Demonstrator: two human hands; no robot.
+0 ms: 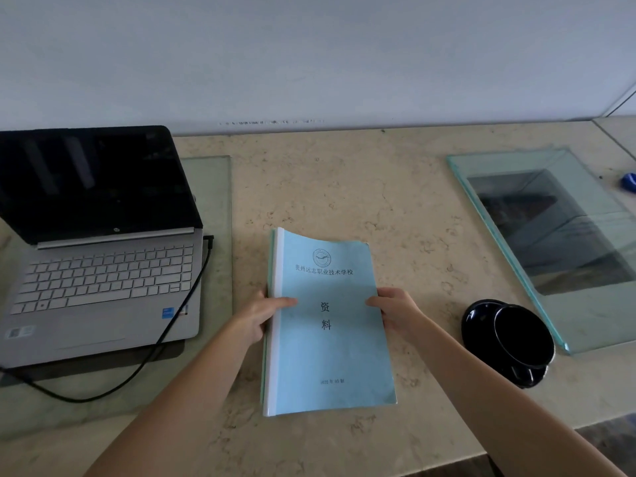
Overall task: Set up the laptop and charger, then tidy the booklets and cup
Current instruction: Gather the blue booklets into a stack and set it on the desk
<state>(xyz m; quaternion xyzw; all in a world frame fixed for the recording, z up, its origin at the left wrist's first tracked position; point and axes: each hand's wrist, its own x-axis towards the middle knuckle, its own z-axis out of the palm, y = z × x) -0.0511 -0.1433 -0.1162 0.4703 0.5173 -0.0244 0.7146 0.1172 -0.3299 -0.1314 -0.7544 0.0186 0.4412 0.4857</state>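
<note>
A stack of light blue booklets (330, 352) lies in the middle of the beige stone counter. My left hand (260, 316) grips the stack's left spine edge, thumb on the cover. My right hand (395, 313) holds its right edge. An open silver laptop (99, 280) with a dark screen stands at the left on a glass plate. A black charger cable (186, 315) is plugged into its right side and loops toward the front left. A black cup (523, 335) sits on a black saucer (476, 318) to the right of the booklets.
A thick glass plate (550, 242) lies at the right, just behind the cup. A small blue object (629, 182) is at the far right edge. A white wall runs behind the counter (344, 187). The counter's front edge is near at bottom right.
</note>
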